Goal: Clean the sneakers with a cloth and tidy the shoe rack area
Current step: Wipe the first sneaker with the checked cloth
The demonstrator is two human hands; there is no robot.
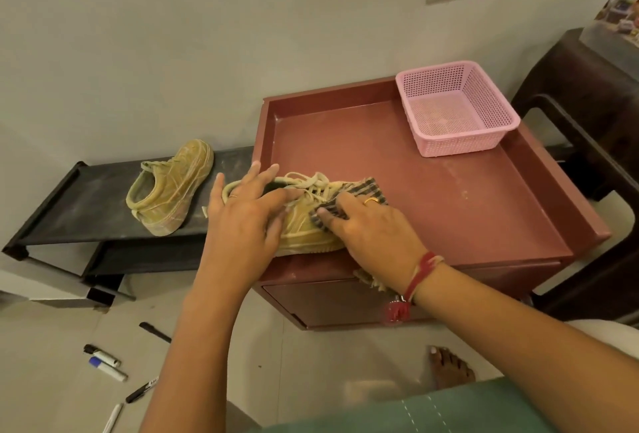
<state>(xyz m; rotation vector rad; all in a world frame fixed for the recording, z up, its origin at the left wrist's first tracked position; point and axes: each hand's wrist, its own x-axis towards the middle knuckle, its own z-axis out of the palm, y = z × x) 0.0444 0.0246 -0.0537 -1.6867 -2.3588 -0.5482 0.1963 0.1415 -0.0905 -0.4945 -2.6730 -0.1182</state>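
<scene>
1. The right hand (373, 225) lay flat on the checked cloth (359, 187), fingers nearly straight and pressing it down onto the toe end of the sneaker (304, 232). It was not pinching the cloth, and one end of the cloth trailed out under the wrist.
2. The left hand (242, 211) rested on the heel and collar end with its fingers spread, steadying the shoe rather than gripping it.
3. The sneaker stood on its sole at the front left edge of the red-brown cabinet top (449, 190), laces loose.
4. Judged by its look, the shoe was light, with a soft fabric upper that would dent under pressure and a firmer sole. The heel counter and sole edge seemed the best places to hold it, and the loose laces could snag the cloth.
5. The cloth looked thin and limp, so it probably needed a flat palm to keep it from bunching.
6. The second sneaker (169, 190) stood on the black shoe rack (86, 204) to the left.
7. A pink basket (460, 142) sat at the cabinet's back right corner, and markers (103, 361) lay on the floor.
</scene>
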